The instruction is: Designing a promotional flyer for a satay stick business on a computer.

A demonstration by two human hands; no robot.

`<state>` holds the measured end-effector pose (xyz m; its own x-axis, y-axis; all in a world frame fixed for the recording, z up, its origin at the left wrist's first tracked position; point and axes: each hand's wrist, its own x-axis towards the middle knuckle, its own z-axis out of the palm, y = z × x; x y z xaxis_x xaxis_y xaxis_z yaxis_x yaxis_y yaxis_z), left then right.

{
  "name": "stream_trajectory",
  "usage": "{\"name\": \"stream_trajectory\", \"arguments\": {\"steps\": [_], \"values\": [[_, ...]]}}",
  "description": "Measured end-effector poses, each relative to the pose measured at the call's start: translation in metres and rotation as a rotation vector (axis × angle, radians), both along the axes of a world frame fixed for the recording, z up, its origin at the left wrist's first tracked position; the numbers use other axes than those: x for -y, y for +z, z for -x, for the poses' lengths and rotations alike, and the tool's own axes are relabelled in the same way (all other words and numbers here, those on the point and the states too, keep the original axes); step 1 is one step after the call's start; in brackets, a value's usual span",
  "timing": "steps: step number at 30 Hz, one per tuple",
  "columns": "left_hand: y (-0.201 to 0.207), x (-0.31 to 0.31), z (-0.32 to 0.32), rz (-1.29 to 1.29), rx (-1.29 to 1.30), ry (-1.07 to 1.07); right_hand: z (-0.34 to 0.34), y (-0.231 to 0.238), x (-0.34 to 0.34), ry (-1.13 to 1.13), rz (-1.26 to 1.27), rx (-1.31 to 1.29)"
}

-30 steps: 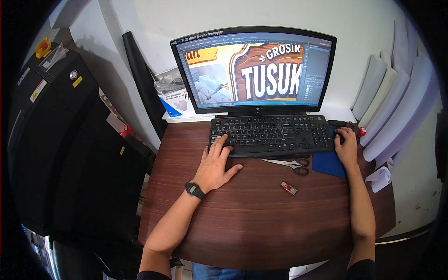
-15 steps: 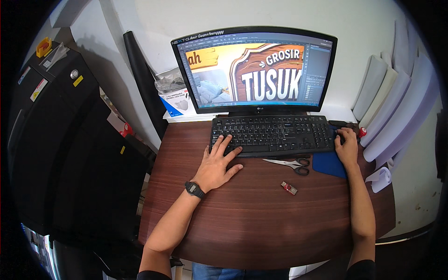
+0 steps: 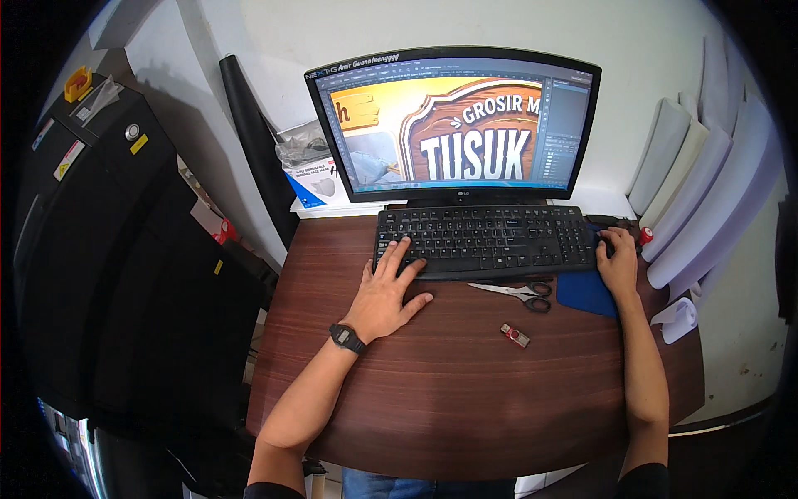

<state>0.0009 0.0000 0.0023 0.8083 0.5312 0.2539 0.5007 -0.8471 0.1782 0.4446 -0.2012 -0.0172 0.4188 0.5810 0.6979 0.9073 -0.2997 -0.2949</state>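
My left hand (image 3: pixel 385 293) lies spread over the left end of a black keyboard (image 3: pixel 482 241), its fingertips on the keys and its thumb out over the desk. A black digital watch (image 3: pixel 346 337) circles that wrist. To the right of the keyboard, my right hand (image 3: pixel 618 262) curls over a computer mouse, nearly all of it covered by the fingers, on a blue mouse pad (image 3: pixel 584 293). Behind the keyboard a monitor (image 3: pixel 461 198) displays a design with a wooden sign and large white lettering.
Scissors (image 3: pixel 539 304) with black handles lie below the keyboard, near a red and silver USB stick (image 3: pixel 515 334) on the brown desk (image 3: pixel 465 399). Rolls of white material (image 3: pixel 694 187) lean at the right. A mask box (image 3: pixel 317 185) stands behind left; a black cabinet (image 3: pixel 125 274) is farther left.
On the monitor, the design has shrunk slightly and shifted, showing more of the sign. My left fingers have drawn in a little on the keys; my right hand stays in place.
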Motion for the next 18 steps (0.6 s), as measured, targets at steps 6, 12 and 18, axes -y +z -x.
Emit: {"name": "stream_trajectory", "arguments": {"steps": [6, 12, 18], "values": [[0.0004, 0.0001, 0.0005, -0.017, 0.028, 0.008, -0.0007, -0.0010, -0.0002, 0.005, -0.005, -0.001], [0.0019, 0.0009, 0.0004, -0.010, 0.023, 0.006, -0.0008, -0.0003, 0.0000, 0.002, 0.008, -0.009], [0.0018, 0.0010, 0.0008, -0.011, 0.027, 0.006, 0.0006, -0.0006, -0.0004, 0.003, 0.006, -0.015]]}}
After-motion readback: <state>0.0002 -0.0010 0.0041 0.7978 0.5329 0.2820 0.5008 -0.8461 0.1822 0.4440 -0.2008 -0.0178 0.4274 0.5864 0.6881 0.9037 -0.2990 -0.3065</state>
